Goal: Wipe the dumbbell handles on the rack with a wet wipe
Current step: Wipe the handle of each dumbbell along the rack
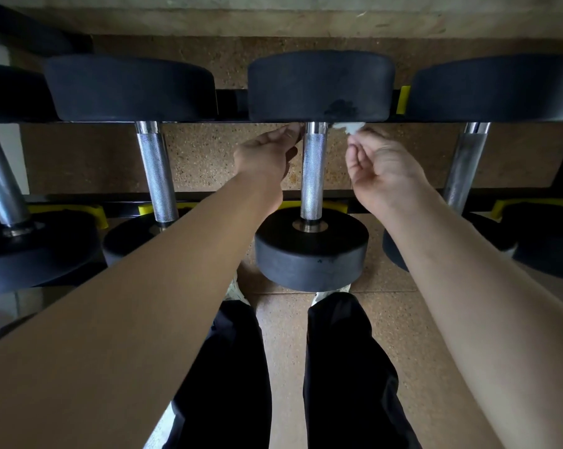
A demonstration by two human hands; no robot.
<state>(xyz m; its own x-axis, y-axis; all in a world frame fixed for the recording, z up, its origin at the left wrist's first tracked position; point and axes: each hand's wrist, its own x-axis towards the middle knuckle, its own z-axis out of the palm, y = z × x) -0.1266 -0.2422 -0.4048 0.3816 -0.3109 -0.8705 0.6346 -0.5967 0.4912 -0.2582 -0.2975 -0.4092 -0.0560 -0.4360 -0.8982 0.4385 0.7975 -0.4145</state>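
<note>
A black dumbbell lies across the rack straight ahead, its knurled chrome handle (pixel 313 170) running away from me. Pinched in my right hand (pixel 379 171) is a small white wet wipe (pixel 347 127), held just right of the handle's far end under the far weight head (pixel 319 85). My left hand (pixel 267 153) is on the left side of the same end, its fingertips curled close to the bar; whether they touch the bar or the wipe is hidden. A dark wet smudge shows on the far head above the wipe.
More dumbbells lie parallel on the rack: one handle to the left (pixel 157 170), one to the right (pixel 464 166), another at the far left. The rack rail (pixel 322 205) has yellow saddles. Cork-coloured floor, my dark trousers and shoes lie below.
</note>
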